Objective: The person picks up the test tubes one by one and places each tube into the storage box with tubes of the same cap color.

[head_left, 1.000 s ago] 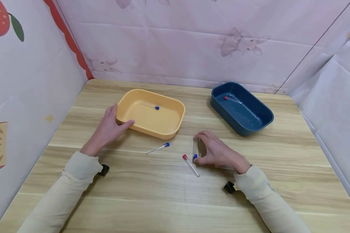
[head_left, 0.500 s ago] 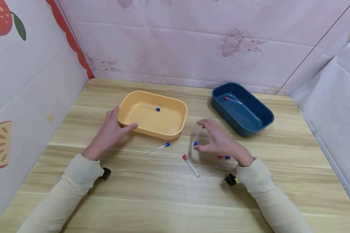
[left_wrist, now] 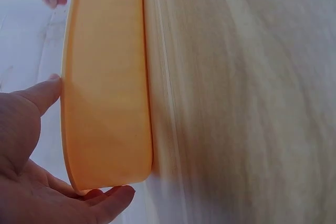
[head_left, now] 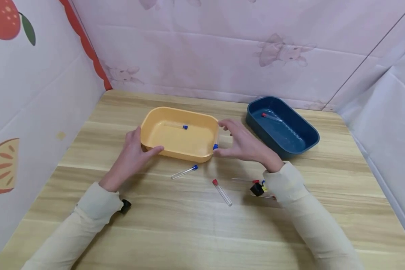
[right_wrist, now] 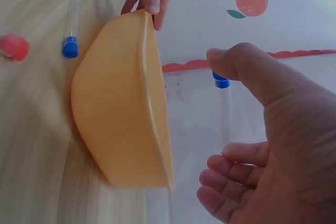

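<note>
My left hand (head_left: 129, 157) holds the left end of the yellow basin (head_left: 177, 140), its thumb at the front rim and its fingers round the side. A clear tube with a blue cap (head_left: 185, 127) lies inside that basin. My right hand (head_left: 244, 144) is at the basin's right end, pinching another blue-capped tube (right_wrist: 224, 111) end to end between thumb and index finger, with the cap at the thumb. In the right wrist view this tube is apart from the basin's rim. A third blue-capped tube (head_left: 184, 172) and a red-capped tube (head_left: 222, 193) lie in front of the basin.
The dark blue basin (head_left: 270, 137) stands at the back right with a red-capped tube (head_left: 271, 117) in it. Several more tubes (head_left: 244, 180) lie under the right wrist, partly hidden by the wrist camera (head_left: 256, 189). Printed cloth (head_left: 206, 56) closes off the back and sides.
My right hand has lifted the blue-capped tube off the table and carried it up and left to the yellow basin's right end. My left hand stays on that basin, which has shifted slightly in view.
</note>
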`<state>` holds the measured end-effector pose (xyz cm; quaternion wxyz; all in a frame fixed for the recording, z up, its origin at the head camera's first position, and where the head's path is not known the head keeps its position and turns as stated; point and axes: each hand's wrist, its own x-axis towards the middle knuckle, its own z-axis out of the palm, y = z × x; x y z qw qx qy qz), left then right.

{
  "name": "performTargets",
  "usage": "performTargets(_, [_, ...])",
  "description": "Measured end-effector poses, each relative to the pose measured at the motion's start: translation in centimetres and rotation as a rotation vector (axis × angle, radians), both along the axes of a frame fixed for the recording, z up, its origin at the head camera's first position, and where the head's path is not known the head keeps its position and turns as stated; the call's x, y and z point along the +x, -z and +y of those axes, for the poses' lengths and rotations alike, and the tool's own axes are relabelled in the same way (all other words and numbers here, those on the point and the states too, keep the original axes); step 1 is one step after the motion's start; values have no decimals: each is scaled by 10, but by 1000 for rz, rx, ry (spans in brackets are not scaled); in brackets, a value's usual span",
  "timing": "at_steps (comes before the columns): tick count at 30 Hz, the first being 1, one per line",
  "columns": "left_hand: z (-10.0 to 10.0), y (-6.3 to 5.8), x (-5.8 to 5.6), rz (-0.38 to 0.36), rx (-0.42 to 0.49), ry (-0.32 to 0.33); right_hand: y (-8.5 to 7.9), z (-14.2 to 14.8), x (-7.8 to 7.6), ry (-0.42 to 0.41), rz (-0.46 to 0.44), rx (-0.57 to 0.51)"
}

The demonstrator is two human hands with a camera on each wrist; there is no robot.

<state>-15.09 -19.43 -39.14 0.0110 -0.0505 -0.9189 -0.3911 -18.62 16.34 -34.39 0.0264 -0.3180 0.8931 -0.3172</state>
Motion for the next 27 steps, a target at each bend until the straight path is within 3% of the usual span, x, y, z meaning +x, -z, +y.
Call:
performTargets(6, [1,-2,-2,-5,-18,9,0,-18,-16,-25,20,47])
performTargets(12, [-2,-3,-3,-2,-67,38,-3,-38,-28,-35,-25,99])
performTargets(17, [-4,-4,-5,26,-86,76,-1,-51,-37,-71,-44,94])
performTargets(27, [-8,-7,-7,-12,-126,126,8,-73,-51,-139,-78,83])
